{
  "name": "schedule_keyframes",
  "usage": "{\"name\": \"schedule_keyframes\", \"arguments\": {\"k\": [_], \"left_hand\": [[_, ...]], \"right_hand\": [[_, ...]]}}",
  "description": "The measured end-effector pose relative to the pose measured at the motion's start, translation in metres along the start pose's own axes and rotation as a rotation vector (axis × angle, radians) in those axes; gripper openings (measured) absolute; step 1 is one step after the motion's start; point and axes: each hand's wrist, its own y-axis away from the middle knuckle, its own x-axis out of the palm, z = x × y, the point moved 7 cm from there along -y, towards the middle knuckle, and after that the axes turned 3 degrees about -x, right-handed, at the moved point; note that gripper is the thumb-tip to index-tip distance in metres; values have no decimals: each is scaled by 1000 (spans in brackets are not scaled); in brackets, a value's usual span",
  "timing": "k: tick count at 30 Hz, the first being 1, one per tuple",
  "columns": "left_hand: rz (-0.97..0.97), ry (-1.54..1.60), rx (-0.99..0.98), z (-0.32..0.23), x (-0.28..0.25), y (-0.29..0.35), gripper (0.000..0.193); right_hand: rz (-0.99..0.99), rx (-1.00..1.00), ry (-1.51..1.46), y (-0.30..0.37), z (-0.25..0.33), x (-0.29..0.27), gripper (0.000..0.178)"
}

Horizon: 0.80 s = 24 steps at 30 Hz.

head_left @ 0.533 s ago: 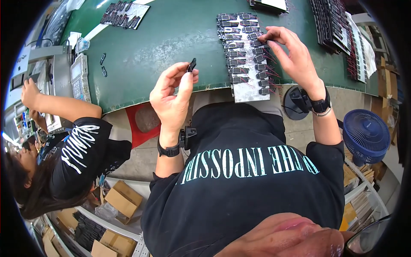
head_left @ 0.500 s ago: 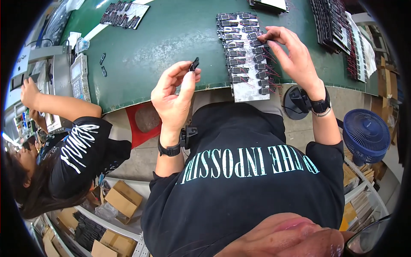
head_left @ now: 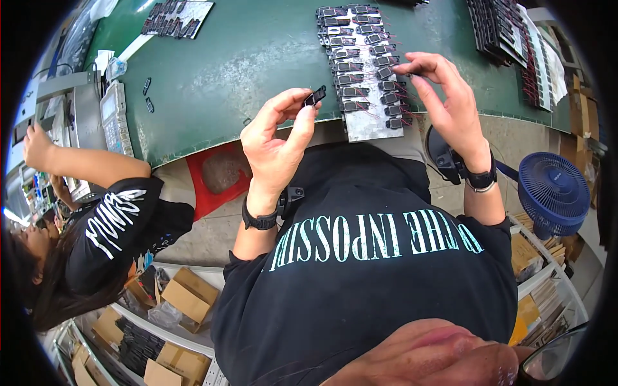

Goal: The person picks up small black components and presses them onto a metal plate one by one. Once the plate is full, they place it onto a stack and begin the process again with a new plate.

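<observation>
Plastic, to judge by its dull black sheen, seems to make up the small black part [head_left: 315, 96] held up in the left hand [head_left: 277, 132], above the near edge of the green table [head_left: 225, 83]. Thumb and fingertips pinch it at its lower end, leaving the rest of the piece sticking up free of the hand. It should be very light and stiff, so a gentle squeeze on the casing would do; smooth sides could let it twist or slip if gripped too near a corner.

The right hand [head_left: 447, 96] is at the right-hand column of wired modules [head_left: 355, 105], which lie in two columns on a pale metal plate [head_left: 373, 132]. Its thumb and forefinger are drawn close together — something dark shows at the tips, but whether they pinch it or only touch it I cannot tell.

The weak point is likely the thin red wires [head_left: 407, 94] trailing from the modules (whether the piece in the left hand has any is too small to make out). They look soft and easily snagged, and a tug could strain the joints. Best hold, I would judge: opposite long edges of the casing, fingertips only — clear of the wires and off the lighter middle face, which may be delicate.
</observation>
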Motion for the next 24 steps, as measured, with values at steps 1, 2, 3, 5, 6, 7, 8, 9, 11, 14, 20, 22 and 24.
{"name": "schedule_keyframes", "arguments": {"k": [1, 2, 3, 5, 6, 7, 8, 9, 11, 14, 20, 22, 24], "left_hand": [[1, -10, -2, 2, -1, -2, 24], [2, -19, -4, 5, -3, -4, 25], [8, -26, -11, 7, -5, -5, 25], [9, -28, -40, 11, -13, -11, 25], [7, -31, -57, 14, -18, -14, 25], [5, -33, -76, 17, -22, -18, 25], [-11, -26, -83, 11, -25, -34, 25], [-50, 16, -104, 5, -29, -50, 24], [-120, 101, -147, 2, -34, -68, 24], [-124, 111, -147, 3, -43, -70, 25], [-44, 103, -183, -4, -47, -61, 28], [-7, 184, -244, -3, -37, -65, 29], [6, 219, -269, 0, -29, -65, 30]], "right_hand": [[23, 20, -17, -1, 1, 3, 22], [47, 40, -33, -4, 0, 7, 21], [54, 50, -37, -8, 0, 11, 21], [94, 17, 13, -18, 0, 22, 20], [117, 1, 38, -23, 1, 28, 20], [134, 11, 35, -29, 1, 34, 20], [145, 10, 33, -50, 2, 27, 20], [157, 9, 32, -71, 4, 21, 20], [181, 9, 37, -96, 8, 13, 21], [142, 28, 25, -100, 26, 4, 19], [151, -36, -15, -87, 54, 4, 15], [24, 115, -259, -87, 51, -1, 14], [42, 144, -337, -90, 56, 13, 15]]}}
